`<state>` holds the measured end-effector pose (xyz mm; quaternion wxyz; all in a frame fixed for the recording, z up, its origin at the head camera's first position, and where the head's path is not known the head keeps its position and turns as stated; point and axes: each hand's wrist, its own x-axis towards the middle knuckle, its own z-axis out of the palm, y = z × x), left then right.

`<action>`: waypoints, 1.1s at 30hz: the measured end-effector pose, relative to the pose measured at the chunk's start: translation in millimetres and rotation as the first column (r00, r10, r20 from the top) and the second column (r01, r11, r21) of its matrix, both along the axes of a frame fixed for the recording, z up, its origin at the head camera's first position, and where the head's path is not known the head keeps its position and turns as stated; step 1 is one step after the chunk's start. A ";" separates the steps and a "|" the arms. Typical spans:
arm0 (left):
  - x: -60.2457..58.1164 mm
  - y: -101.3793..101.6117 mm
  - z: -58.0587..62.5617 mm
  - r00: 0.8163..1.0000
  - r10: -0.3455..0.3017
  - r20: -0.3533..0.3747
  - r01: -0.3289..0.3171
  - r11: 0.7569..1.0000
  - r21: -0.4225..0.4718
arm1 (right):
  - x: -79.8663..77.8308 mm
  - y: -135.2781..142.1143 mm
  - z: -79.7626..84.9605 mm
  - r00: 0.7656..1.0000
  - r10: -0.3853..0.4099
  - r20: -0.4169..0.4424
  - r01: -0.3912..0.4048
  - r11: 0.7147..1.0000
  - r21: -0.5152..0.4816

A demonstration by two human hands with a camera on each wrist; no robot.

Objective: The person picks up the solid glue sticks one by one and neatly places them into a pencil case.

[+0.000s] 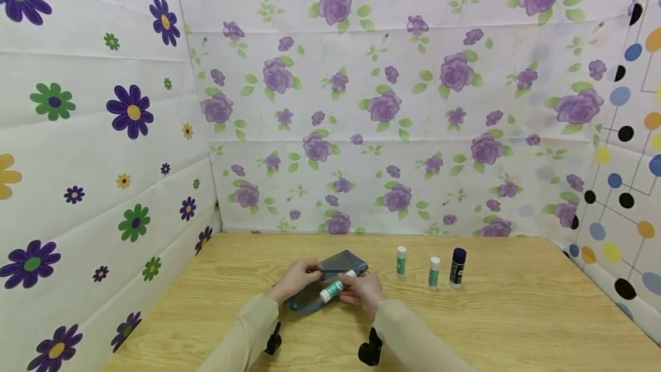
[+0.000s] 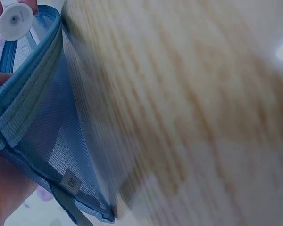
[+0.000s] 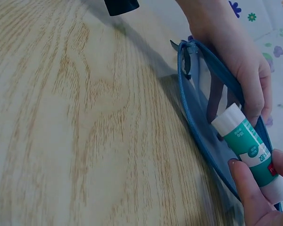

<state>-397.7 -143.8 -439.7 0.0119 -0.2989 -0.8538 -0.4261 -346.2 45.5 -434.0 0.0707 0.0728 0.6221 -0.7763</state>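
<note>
A blue mesh zipper pouch (image 1: 342, 261) lies on the table with its zipped mouth spread apart. My left hand (image 1: 298, 278) pinches the far edge of that mouth, some fingers hidden behind the mesh. In my right hand (image 1: 365, 291) is a green and white glue stick (image 3: 249, 148), gripped between thumb and fingers. The stick lies slantwise over the pouch opening, one white end toward the inside in the right wrist view. The left wrist view shows the stick's round white end (image 2: 15, 21) at the rim, and a small label (image 2: 70, 181) on the pouch.
Right of the pouch, two more green and white glue sticks (image 1: 401, 261) stand upright. Beside them is a dark bottle with a navy cap (image 1: 459, 256). The wooden table (image 1: 490, 326) ends at a flowered cloth backdrop (image 1: 361, 177). Black wrist mounts (image 1: 370, 349) hang under both forearms.
</note>
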 end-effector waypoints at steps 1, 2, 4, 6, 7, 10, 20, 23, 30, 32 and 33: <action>-0.2 0.2 0.0 1.000 0.002 -0.003 -0.002 1.000 -0.001 | -0.1 -0.4 0.0 1.000 -0.001 0.003 0.001 1.000 0.006; -0.3 0.3 0.1 1.000 0.003 -0.004 -0.003 1.000 -0.001 | -0.3 -0.8 -0.2 1.000 -0.002 0.004 0.002 1.000 0.008; -0.6 0.4 0.1 1.000 0.007 -0.011 -0.007 1.000 -0.003 | -0.5 -2.0 -0.3 1.000 -0.002 0.006 0.002 1.000 0.017; -0.8 0.4 -0.2 1.000 0.010 -0.018 -0.010 1.000 -0.007 | -0.6 -3.4 -0.3 1.000 -0.001 0.008 0.000 1.000 0.025; -0.9 0.4 -0.2 1.000 0.013 -0.021 -0.013 1.000 -0.011 | -0.7 -4.1 -0.1 1.000 0.000 0.010 0.000 1.000 0.029; -1.0 0.7 -0.1 1.000 0.015 -0.026 -0.016 1.000 -0.017 | -0.6 -5.5 0.6 1.000 0.004 0.015 -0.004 0.999 0.040; -1.1 0.7 1.1 1.000 0.019 -0.010 -0.019 1.000 -0.024 | 1.1 -5.3 5.6 0.999 0.033 0.026 -0.034 0.998 0.049; -1.4 0.8 2.2 1.000 0.010 0.001 -0.010 1.000 -0.016 | 1.0 -5.1 7.8 0.998 0.044 0.035 -0.046 0.998 0.051; -0.9 1.1 2.1 1.000 0.011 -0.008 -0.011 1.000 -0.017 | -0.5 -5.8 8.7 0.996 0.070 0.062 -0.074 0.996 0.055; -1.2 1.2 1.6 1.000 0.014 -0.020 -0.015 1.000 -0.023 | -1.6 -6.8 8.5 0.994 0.078 0.074 -0.081 0.996 0.042; -1.3 1.3 1.4 1.000 0.015 -0.023 -0.016 1.000 -0.026 | -1.8 -7.2 8.6 0.994 0.080 0.079 -0.082 0.996 0.034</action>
